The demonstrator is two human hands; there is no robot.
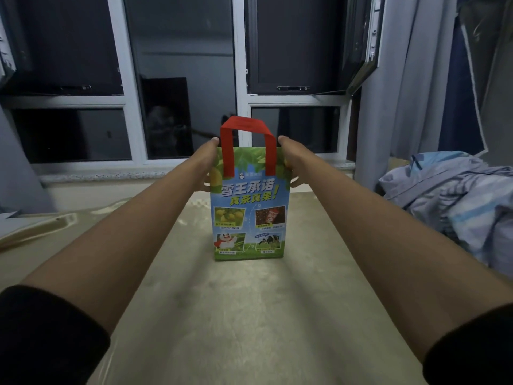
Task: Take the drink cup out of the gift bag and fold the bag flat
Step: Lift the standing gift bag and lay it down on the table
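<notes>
Both hands, left (206, 165) and right (290, 162), arms outstretched, grip the upright gift bag's (248, 215) upper sides.

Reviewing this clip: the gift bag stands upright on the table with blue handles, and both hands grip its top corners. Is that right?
Not quite. In the head view the handles are red, not blue. The rest holds: the gift bag stands upright on the table, with the left hand and right hand at its top corners.

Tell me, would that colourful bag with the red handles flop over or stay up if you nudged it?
The gift bag stands upright unaided on its flat base, so it looks fairly stiff. It is tall and narrow, so a nudge near the top might tip it. The red handles hold their arch, suggesting firm material.
</notes>
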